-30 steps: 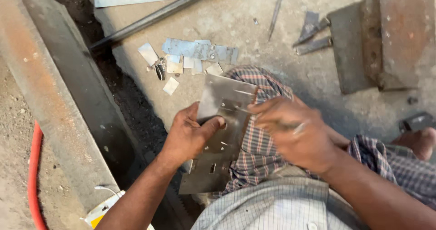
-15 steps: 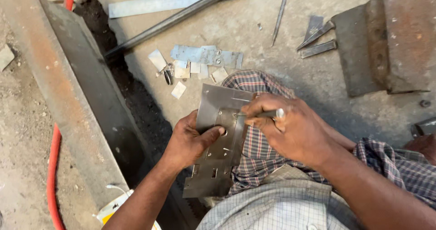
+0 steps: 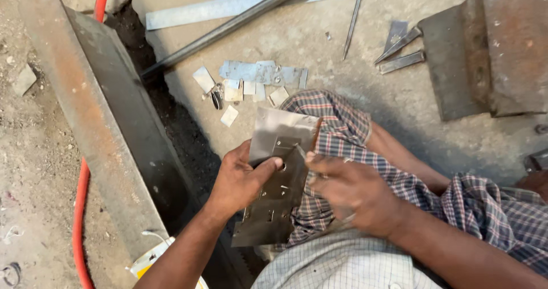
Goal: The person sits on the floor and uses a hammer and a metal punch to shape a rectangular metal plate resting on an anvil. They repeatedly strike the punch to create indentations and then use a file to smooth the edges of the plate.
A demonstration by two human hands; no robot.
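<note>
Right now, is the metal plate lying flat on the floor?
No, the left hand grips the metal plate over the lap while the right hand touches its edge.

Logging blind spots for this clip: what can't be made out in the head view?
- Lower part of the grey slotted sheet-metal plate: covered by the left hand.
- Right hand fingertips: curled under, so any small tool is hidden.
- Rusty steel block: cut off by the right edge.
- Small metal offcuts: too small to identify.

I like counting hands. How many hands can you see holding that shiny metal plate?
2. The left hand grips the metal plate from its left side, thumb across the front. The right hand touches its right edge with the fingertips.
</note>
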